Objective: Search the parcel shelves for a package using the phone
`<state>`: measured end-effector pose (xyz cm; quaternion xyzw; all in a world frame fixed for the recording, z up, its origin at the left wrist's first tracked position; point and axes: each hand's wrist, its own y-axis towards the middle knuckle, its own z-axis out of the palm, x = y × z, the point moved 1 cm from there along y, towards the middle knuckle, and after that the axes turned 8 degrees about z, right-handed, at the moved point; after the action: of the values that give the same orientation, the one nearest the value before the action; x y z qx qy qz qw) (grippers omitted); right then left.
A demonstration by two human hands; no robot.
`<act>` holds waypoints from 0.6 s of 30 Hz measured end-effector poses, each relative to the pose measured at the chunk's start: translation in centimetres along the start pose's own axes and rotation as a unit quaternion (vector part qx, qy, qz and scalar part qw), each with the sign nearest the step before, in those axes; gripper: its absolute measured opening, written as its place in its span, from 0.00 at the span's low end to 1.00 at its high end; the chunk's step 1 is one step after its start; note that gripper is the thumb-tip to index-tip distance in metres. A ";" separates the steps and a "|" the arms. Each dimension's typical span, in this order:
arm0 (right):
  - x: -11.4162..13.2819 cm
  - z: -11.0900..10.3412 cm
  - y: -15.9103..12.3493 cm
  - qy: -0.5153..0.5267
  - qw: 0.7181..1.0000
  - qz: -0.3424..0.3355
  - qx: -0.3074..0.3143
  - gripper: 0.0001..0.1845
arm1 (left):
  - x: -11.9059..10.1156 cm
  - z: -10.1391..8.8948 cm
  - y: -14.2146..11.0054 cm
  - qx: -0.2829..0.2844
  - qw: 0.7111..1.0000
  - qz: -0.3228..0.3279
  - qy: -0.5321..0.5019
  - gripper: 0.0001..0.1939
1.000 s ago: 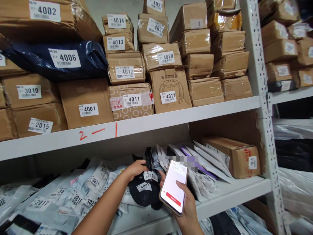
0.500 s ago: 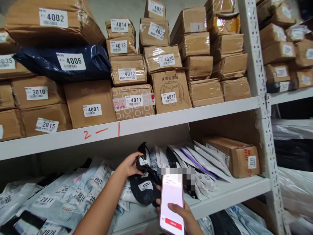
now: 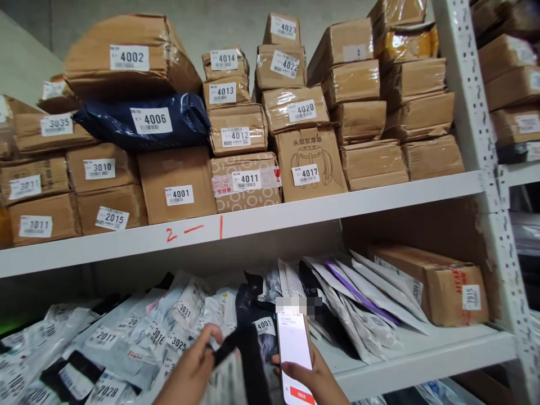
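My left hand (image 3: 194, 368) is closed on a black plastic parcel (image 3: 248, 337), pinching its edge at the bottom of the view. The parcel carries a white label reading 4001 (image 3: 265, 325) and hangs in front of the lower shelf. My right hand (image 3: 314, 381) holds a smartphone (image 3: 294, 354) upright, its white screen with a red button facing me. The phone is just right of the black parcel. Both hands are partly cut off by the lower edge of the frame.
A white metal rack has an upper shelf (image 3: 261, 216) marked "2—1" in red, stacked with numbered cardboard boxes and a dark blue bag (image 3: 143, 121). The lower shelf (image 3: 422, 360) holds several grey and white mailers (image 3: 139, 337) and a cardboard box (image 3: 439, 284). A rack upright (image 3: 485, 169) stands at right.
My left hand has pulled the black parcel down and toward me, out of the row of mailers. The phone has dropped lower. The view has shifted slightly left.
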<state>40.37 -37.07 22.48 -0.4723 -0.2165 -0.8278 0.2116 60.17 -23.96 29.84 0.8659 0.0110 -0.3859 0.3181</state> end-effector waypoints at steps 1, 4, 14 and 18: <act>0.1 0.3 0.1 0.001 1.000 0.012 0.007 0.37 | 0.3 0.7 -0.5 0.045 0.995 -0.018 0.089 0.20; 0.8 1.0 0.0 -0.016 0.999 0.049 0.003 0.33 | 0.5 2.1 -1.3 0.121 0.938 -0.102 0.307 0.35; -0.1 3.1 1.6 -0.010 0.993 0.110 0.041 0.38 | 1.3 1.2 -0.7 0.081 0.921 -0.123 0.359 0.34; -0.2 2.6 0.6 0.007 0.994 0.105 0.037 0.42 | -1.0 -0.5 -0.4 0.083 0.930 -0.107 0.342 0.30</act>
<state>42.54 -36.11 23.60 -0.4783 -0.1939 -0.7959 0.3164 59.72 -23.08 30.53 0.9623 0.1796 -0.0977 0.1793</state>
